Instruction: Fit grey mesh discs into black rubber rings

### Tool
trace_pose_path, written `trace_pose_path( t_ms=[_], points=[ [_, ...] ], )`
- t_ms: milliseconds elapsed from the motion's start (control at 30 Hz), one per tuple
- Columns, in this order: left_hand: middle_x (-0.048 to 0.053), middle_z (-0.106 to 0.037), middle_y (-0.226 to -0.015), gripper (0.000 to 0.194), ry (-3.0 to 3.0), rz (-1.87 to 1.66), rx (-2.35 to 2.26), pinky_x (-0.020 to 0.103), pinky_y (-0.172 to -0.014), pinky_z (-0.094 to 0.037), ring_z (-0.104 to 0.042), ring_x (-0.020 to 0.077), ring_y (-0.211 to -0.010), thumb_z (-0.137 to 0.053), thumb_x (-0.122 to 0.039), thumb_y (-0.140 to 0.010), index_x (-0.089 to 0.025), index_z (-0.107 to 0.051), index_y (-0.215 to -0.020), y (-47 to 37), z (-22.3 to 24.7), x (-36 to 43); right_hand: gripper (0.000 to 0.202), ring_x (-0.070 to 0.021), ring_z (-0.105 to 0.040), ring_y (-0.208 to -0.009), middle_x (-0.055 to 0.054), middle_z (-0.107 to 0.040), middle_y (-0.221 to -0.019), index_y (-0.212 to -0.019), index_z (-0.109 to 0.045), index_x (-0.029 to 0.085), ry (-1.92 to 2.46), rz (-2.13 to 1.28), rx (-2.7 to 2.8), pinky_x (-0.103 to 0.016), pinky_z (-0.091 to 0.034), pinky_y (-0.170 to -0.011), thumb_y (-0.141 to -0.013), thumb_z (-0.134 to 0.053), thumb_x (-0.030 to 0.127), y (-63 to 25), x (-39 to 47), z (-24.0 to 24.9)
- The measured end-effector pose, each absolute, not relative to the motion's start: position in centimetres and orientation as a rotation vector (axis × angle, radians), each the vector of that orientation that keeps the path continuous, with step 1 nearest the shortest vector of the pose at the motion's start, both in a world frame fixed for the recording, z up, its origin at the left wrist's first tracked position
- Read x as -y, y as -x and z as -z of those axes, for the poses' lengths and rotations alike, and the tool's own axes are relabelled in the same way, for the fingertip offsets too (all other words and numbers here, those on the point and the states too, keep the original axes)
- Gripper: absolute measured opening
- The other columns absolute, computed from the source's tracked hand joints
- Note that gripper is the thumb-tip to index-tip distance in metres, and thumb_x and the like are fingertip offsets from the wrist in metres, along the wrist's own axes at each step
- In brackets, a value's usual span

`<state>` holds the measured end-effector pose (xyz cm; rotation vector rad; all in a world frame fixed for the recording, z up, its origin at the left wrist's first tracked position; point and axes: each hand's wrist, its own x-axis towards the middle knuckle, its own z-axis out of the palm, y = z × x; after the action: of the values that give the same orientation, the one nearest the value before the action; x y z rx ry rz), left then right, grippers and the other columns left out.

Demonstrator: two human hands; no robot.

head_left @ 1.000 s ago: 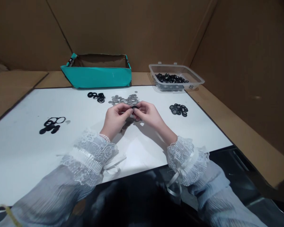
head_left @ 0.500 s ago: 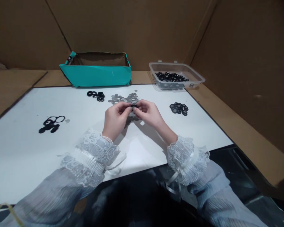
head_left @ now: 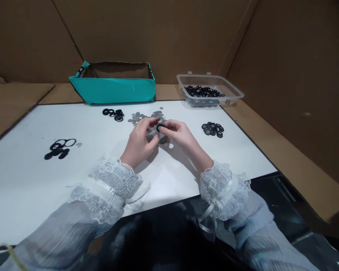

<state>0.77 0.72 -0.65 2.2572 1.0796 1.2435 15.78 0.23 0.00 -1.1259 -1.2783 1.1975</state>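
Between the thumb and fingers of my right hand is a small black ring, held above the middle of the white table top. My left hand is just to its left, thumb and fingers parted, with nothing seen in its grasp. Whether a left fingertip touches the ring I cannot make out. Behind and below the hands lies a scatter of thin grey discs, partly hidden by the fingers. To the right lies a pile of black rings with grey centres.
A teal box stands at the back left. At the back right, a clear plastic container holds many black rings. More black rings lie before the teal box, and black rings and discs lie at left. Cardboard walls enclose the table.
My left hand has let go of the black ring, its thumb and fingers spreading apart. My right hand keeps the ring, which now shows more of its face.
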Motion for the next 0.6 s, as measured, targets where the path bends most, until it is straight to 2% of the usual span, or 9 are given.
trace_pose_path(
  t_ms=[67,233,433,600],
  points=[
    [0.009,-0.062,-0.108,0.034,-2.348,-1.232,-1.154,0.039,-0.087,-0.051,-0.06,0.0234,-0.101,-0.062,-0.014,-0.077,-0.017,-0.054,-0.11,-0.8,0.9,-0.8,0.017,-0.0083,-0.047,-0.053,0.004,-0.051,-0.057,-0.068,-0.057,0.017,1.156,-1.243,1.278,-0.022,-0.038,-0.049,-0.073,-0.069,0.028,-15.6,-0.1,-0.1],
    [0.006,-0.061,-0.096,0.021,-2.384,-1.215,-1.254,0.037,-0.084,-0.05,-0.059,0.0232,-0.094,-0.061,-0.011,-0.075,-0.02,-0.055,-0.093,-0.8,1.0,-0.6,0.021,-0.0086,-0.044,-0.051,0.004,-0.048,-0.055,-0.061,-0.054,0.017,1.222,-1.313,1.332,-0.022,-0.035,-0.047,-0.074,-0.068,0.028,-15.6,0.1,-0.3],
    [0.006,-0.064,-0.095,0.016,-2.346,-1.217,-1.146,0.038,-0.087,-0.049,-0.06,0.0223,-0.094,-0.059,-0.015,-0.078,-0.021,-0.061,-0.093,-0.7,0.5,-0.4,0.021,-0.0082,-0.046,-0.052,0.003,-0.052,-0.055,-0.061,-0.057,0.016,1.224,-1.317,1.343,-0.022,-0.035,-0.047,-0.071,-0.069,0.029,-16.4,-0.4,0.2],
    [0.008,-0.069,-0.091,0.022,-1.952,-1.191,-1.111,0.035,-0.079,-0.053,-0.064,0.0206,-0.084,-0.065,-0.026,-0.076,-0.017,-0.067,-0.096,-0.9,0.4,-0.5,0.021,-0.0091,-0.05,-0.051,0.003,-0.055,-0.055,-0.065,-0.06,0.015,1.181,-1.246,1.342,-0.022,-0.04,-0.049,-0.07,-0.072,0.032,-16.7,-0.6,0.2]
  ],
)
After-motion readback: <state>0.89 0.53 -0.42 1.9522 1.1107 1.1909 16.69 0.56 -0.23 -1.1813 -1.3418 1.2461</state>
